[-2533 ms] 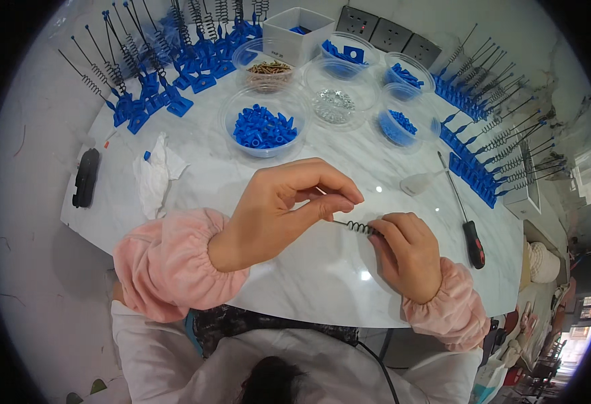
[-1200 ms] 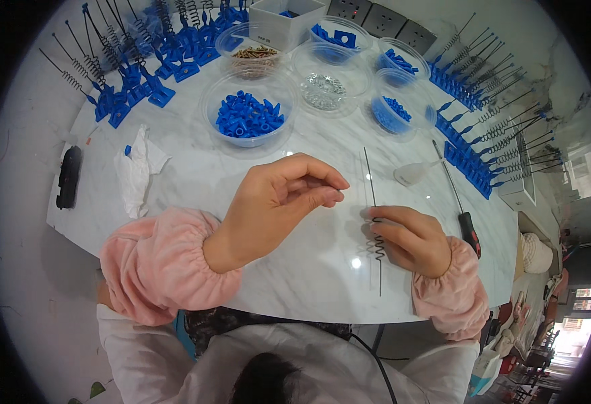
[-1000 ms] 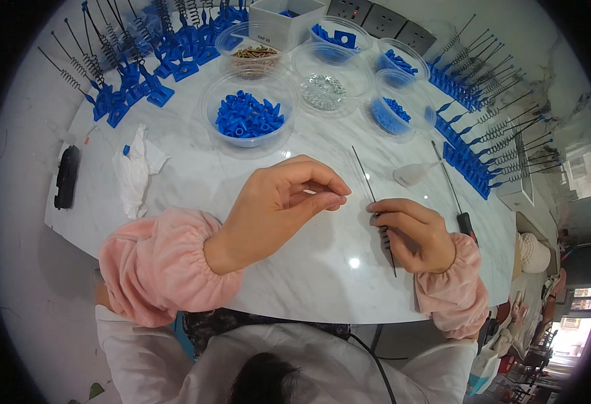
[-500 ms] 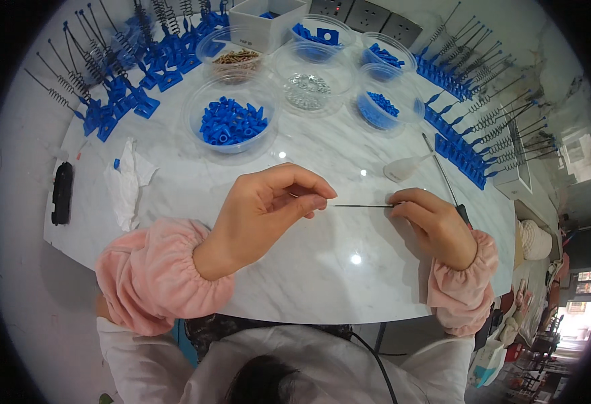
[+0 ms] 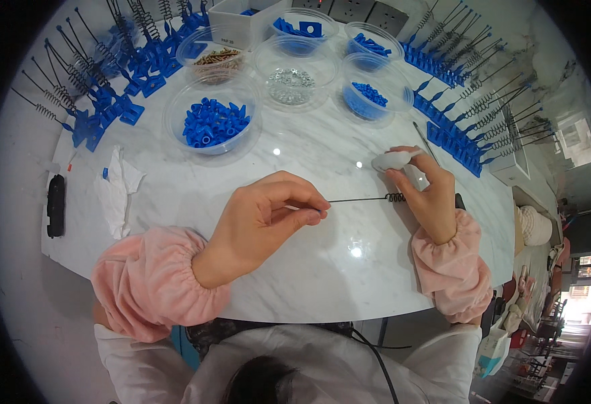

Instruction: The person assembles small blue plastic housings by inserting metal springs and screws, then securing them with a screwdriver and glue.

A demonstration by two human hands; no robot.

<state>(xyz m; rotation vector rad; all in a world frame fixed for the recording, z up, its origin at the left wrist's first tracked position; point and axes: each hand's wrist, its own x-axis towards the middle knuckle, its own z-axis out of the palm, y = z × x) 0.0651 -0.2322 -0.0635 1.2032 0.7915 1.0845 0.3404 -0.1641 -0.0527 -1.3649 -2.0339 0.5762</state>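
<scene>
My left hand (image 5: pixel 263 217) pinches one end of a thin black wire (image 5: pixel 357 200) between thumb and fingertips. The wire runs level to the right and winds into a coil beside my right thumb; its far end is hidden behind that hand. My right hand (image 5: pixel 433 190) is closed on a small whitish squeeze bottle (image 5: pixel 391 160), thumb on the near side and fingers over the far side. The bottle lies tilted, its narrow spout toward the right. Partly behind the right hand is a screwdriver (image 5: pixel 425 143), its dark handle showing past the wrist.
Clear bowls hold blue cone caps (image 5: pixel 216 124), brass screws (image 5: pixel 219 56), silvery nuts (image 5: pixel 291 86) and small blue parts (image 5: pixel 369 94). Blue bases with spring wires stand at left (image 5: pixel 131 112) and right (image 5: pixel 454 149). Crumpled tissue (image 5: pixel 119 190) and a black object (image 5: pixel 55 206) lie left.
My right hand has let go of the wire, exposing its coil, and moved up to take hold of the squeeze bottle. My left hand still pinches the wire. The view has shifted slightly.
</scene>
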